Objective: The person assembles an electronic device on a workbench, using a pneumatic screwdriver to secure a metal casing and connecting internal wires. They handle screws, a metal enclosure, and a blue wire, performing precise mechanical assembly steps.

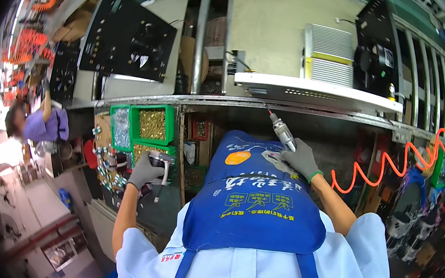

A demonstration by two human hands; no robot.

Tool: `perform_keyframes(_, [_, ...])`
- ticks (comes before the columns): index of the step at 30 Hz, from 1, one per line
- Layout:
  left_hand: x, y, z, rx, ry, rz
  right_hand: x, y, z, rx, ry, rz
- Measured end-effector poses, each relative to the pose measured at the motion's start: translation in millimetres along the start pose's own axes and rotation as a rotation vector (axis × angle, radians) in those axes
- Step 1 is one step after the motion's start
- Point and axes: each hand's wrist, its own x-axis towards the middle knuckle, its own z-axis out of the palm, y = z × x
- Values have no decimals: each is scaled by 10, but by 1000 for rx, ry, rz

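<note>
My right hand (301, 159), in a grey glove, is wrapped around a silver power screwdriver (282, 131) in front of my blue apron. Its thin bit points up and left at the workbench edge, close to a white panel (324, 92). To the left, my gloved left hand (146, 171) is closed on a silver and dark part (161, 163), whose kind I cannot make out. Just beyond that hand, green bins hold brass-coloured screws (151, 123) and silver small parts (121, 127).
Black panels with fittings stand at the far left (129, 39) and far right (376, 47). A finned metal piece (330, 55) lies behind the white panel. An orange coiled hose (382, 165) hangs at right. Another person (47, 123) works at far left.
</note>
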Motion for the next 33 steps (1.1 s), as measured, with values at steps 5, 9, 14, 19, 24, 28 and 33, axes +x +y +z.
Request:
perform_keyframes(5, [460,933,98,13,-15,292,-68,333,4,122,174,109])
perform_keyframes(9, [1025,1522,-92,175,4,487,-81,317,36,230,244,173])
perform_keyframes(14, [1801,2307,-556,519,194,736,-120,85,97,368,261,306])
perform_keyframes(19, [2397,3258,-894,721,385,1018,-118,-12,204,397,311,402])
perform_keyframes(24, [2697,4265,-852,770,289,1316,-121,-216,247,279,378,470])
perform_keyframes(28, [2702,4855,-470,816,136,1529,-160,-402,287,350,434,506])
perform_keyframes(33, [2702,5192,244,861,-40,1880,-115,-484,326,326,474,548])
